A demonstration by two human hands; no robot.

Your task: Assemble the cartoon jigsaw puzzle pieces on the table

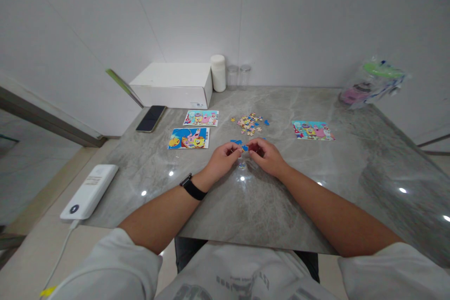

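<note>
Both hands meet near the middle of the grey table, raised a little above its surface. A small blue puzzle piece (245, 148) shows between their fingertips. My left hand (225, 159) pinches its left side, and my right hand (265, 155) has its fingers closed at its right side. Just behind the hands lie more blue pieces (236, 141), partly hidden by the fingers. A pile of loose, mixed-colour puzzle pieces (250, 123) is spread beyond them. Two cartoon picture cards, an upper one (201, 118) and a lower one (189, 138), lie to the left.
Another cartoon card (313, 130) lies right. A phone (151, 118), white box (172, 82), white bottle (218, 73) and two clear glasses (239, 76) stand or lie at the back left. A plastic bag (371, 85) sits back right, a power bank (89, 192) at the left edge.
</note>
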